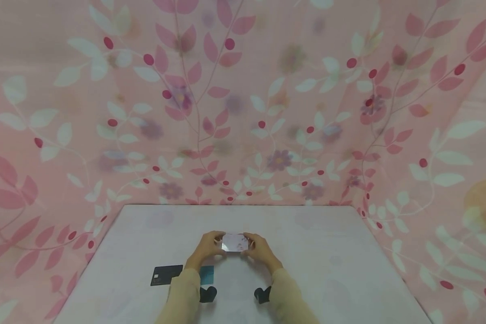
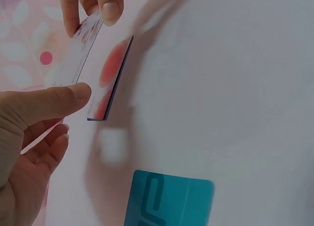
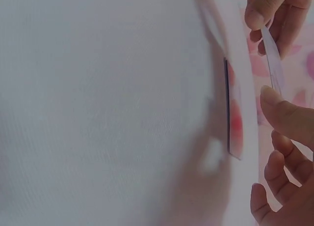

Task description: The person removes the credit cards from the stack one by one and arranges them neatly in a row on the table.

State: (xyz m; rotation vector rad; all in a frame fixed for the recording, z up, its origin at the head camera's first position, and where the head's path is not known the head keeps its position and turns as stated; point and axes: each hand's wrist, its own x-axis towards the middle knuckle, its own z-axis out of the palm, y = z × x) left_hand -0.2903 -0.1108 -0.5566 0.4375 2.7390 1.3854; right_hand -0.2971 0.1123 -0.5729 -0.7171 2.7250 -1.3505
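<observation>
A small pale card [image 1: 235, 242] with a printed pattern is held up above the table between both hands. My left hand [image 1: 206, 246] pinches its left end between thumb and fingers. At the opposite end, the right hand [image 1: 263, 250] pinches it the same way. In the left wrist view the card [image 2: 78, 59] is tilted, seen partly edge-on. Beneath it, apart from the hands, a thin flat piece with red print and a dark edge [image 2: 113, 71] lies on the table; the right wrist view shows this red-printed piece [image 3: 235, 120] too. The head view hides it.
A black card [image 1: 167, 275] lies on the white table [image 1: 328, 270] left of the left forearm. Partly covered by that forearm is a teal card [image 1: 207, 275]. Black wrist pieces [image 1: 262, 294] stick out at the sleeves. Pink leaf-patterned cloth [image 1: 243, 135] surrounds the table.
</observation>
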